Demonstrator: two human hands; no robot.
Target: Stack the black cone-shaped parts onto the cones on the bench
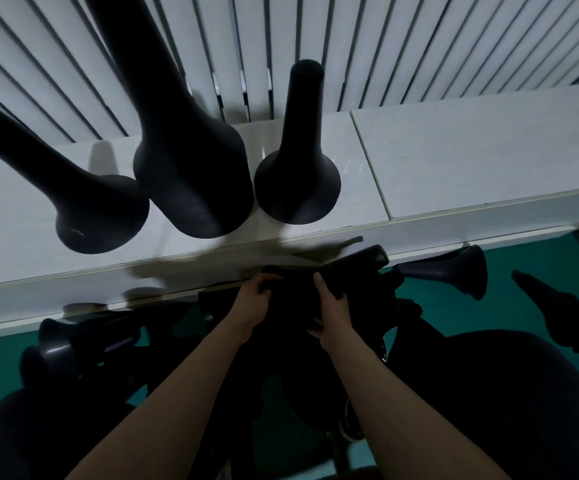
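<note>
Two bare forearms, no sleeves visible, bare hands (291,308), dark trousers over both knees, a dark shoe with white edging

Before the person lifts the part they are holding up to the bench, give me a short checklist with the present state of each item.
1. Both hands on the part: ok. The left hand and right hand grip one black cone-shaped plastic part below the bench edge.
2. Stacks upright on the white bench: ok. The short right black cone, the tall middle black stack and the left black cone stand on their bases.
3. Right cone's narrow top free: ok.
4. Which way the held part faces: cannot tell, too dark.
5. Loose black cones on the green floor: not ok, crowded around the hands.
</note>
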